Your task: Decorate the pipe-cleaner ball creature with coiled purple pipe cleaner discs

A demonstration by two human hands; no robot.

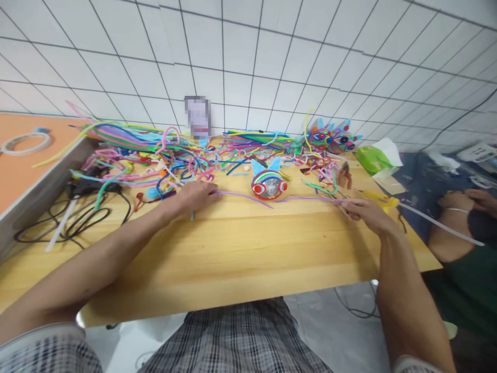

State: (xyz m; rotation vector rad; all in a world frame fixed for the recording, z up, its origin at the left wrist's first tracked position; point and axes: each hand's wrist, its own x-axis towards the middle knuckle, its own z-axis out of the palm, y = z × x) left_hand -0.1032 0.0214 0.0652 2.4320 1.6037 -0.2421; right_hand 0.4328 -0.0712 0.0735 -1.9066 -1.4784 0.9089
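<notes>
Purple pipe-cleaner strands (306, 198) run along the near side of a cat-eared ornament (271, 184) between the two hands, which are well apart; whether they are one length or two, I cannot tell. The left hand (196, 198) pinches the strands at one side, the right hand (367, 213) at the other. The ornament sits on the wooden table (248, 248) — light blue ears, bulging red-and-white eyes, a silvery middle and rainbow bands above.

Bundled pipe cleaners (135, 140) and tangled offcuts lie toward the tiled wall (240, 62), with two similar eared ornaments (334, 139) beside them. Pliers (345, 177) lie beyond the right hand, near a green-and-white packet (376, 156). Just beside the right hand is a yellow glue gun (382, 201) — a pale glue stick (442, 224) juts from it. Black cable (83, 228) loops at the table's left, and a roll of tape (26, 143) rests on an orange surface (23, 176). Another person's forearm (446, 233) shows at far right.
</notes>
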